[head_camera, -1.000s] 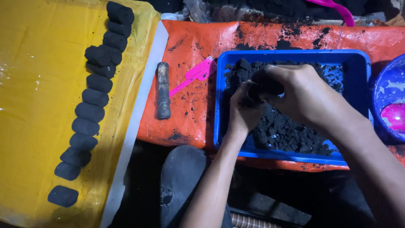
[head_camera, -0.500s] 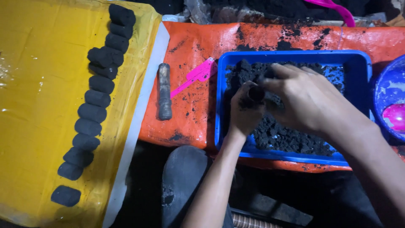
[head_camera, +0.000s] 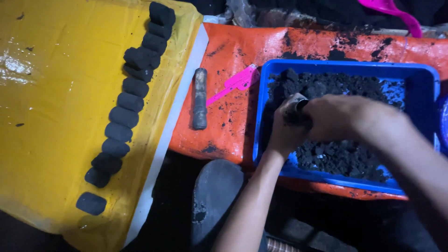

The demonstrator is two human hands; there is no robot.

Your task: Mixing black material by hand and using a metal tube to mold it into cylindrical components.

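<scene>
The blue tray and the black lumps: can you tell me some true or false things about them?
1. The blue tray holds black crumbly stuff. True.
2. Both hands are over the yellow sheet. False: the left hand and right hand are over the tray.
3. The black lumps lie in a row on the yellow sheet. True.
4. The grey rod lies inside the tray. False: it lies on the orange sheet beside it.

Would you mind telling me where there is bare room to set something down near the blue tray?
The yellow sheet is bare left of the row of black briquettes. A smaller orange patch lies between the metal rod and the blue tray, below the pink tool. The tray is crowded: black mix and both hands.
</scene>
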